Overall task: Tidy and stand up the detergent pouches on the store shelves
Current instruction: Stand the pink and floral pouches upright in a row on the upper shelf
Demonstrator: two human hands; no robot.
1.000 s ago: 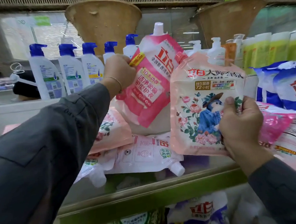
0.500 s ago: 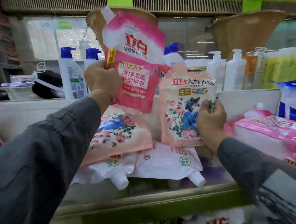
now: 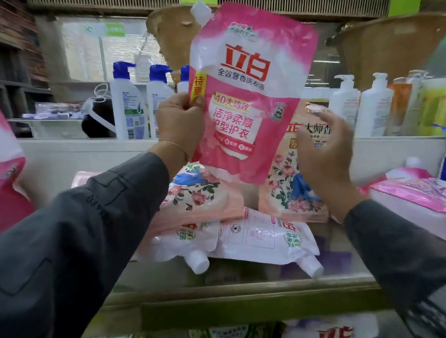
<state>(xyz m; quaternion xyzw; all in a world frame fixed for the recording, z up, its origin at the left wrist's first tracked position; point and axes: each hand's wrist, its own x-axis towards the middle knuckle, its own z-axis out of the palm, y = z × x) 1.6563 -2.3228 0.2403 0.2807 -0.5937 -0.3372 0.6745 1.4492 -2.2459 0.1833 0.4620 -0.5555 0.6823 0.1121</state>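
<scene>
In the lower corners of the frame two dark grey sleeves (image 3: pixel 61 252) reach in over the green shelf edge (image 3: pixel 257 306). Just past that edge, at lower centre, two white pouches (image 3: pixel 261 236) lie flat with their caps pointing toward the camera. A floral pouch (image 3: pixel 200 198) lies tilted on top of them.

To its right an upright floral pouch (image 3: pixel 284 190) stands on the shelf. The right hand (image 3: pixel 324 153) is in front of it with fingers loosely spread and holding nothing. It is blurred, so I cannot tell whether it touches the pouch.

At centre the left hand (image 3: pixel 182 123) pinches the left edge of the pink pouch (image 3: pixel 252 89) between thumb and curled fingers. The pouch is held upright in the air above the others, spout at upper left.

Behind, on a higher ledge, stand white pump bottles (image 3: pixel 129 109), and woven baskets (image 3: pixel 395 46) are near the top of the frame.
</scene>
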